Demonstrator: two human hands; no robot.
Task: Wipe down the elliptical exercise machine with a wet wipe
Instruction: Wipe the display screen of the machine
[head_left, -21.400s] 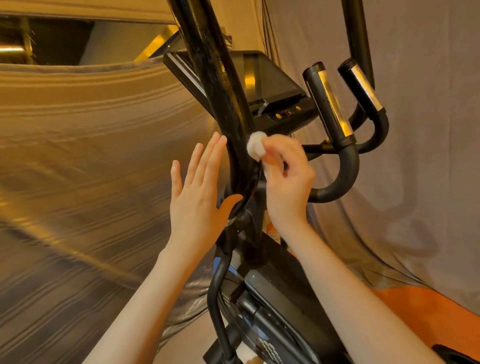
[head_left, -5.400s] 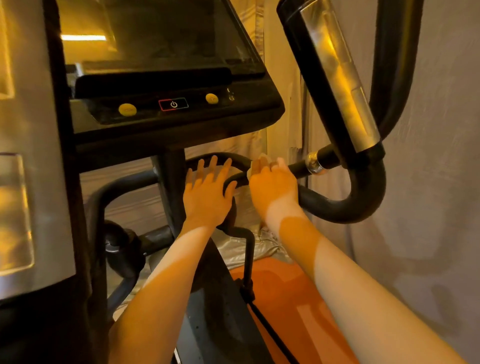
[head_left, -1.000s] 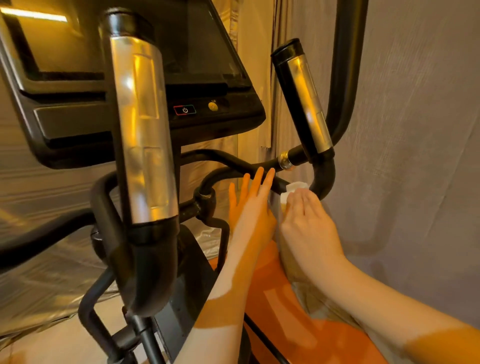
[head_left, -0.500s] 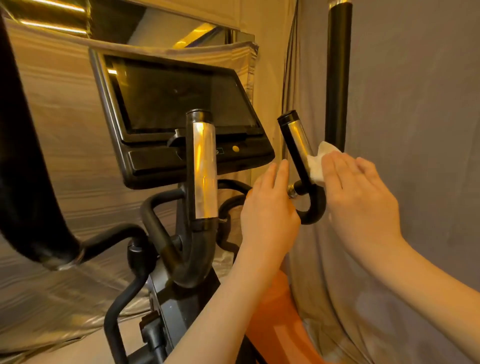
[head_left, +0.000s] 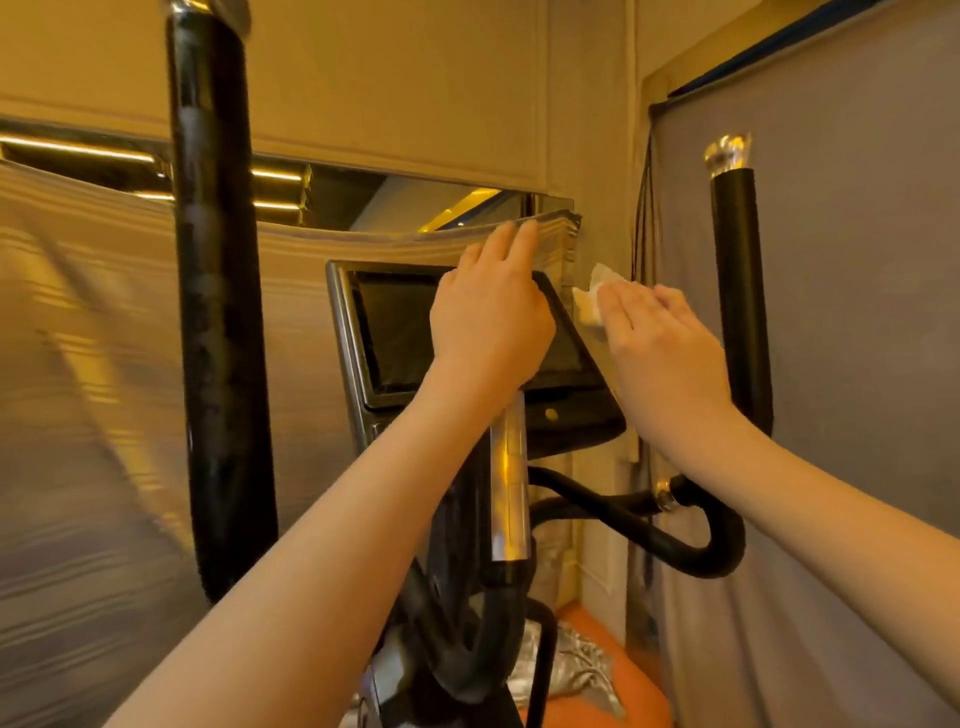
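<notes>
right hand (head_left: 660, 348) seems to pinch the wet wipe (head_left: 589, 301) beside the console (head_left: 363, 332); left hand (head_left: 488, 317) flat, fingers straight.

Warm dim light, blurred edges (perhaps motion)

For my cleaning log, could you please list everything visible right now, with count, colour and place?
console screen: one, black with silver frame, centre.
tall handlebars: two, black, one at left, one at right.
silver grip: one, below the console.
curved bar: one, black, lower right.
striped cloth: one, grey, left, behind the machine.
grey sheet: one, right wall.
wet wipe: one, white, right of the console's top corner.
left hand: open, fingers straight, in front of the screen's upper right.
right hand: holds the wipe under its fingers.
</notes>
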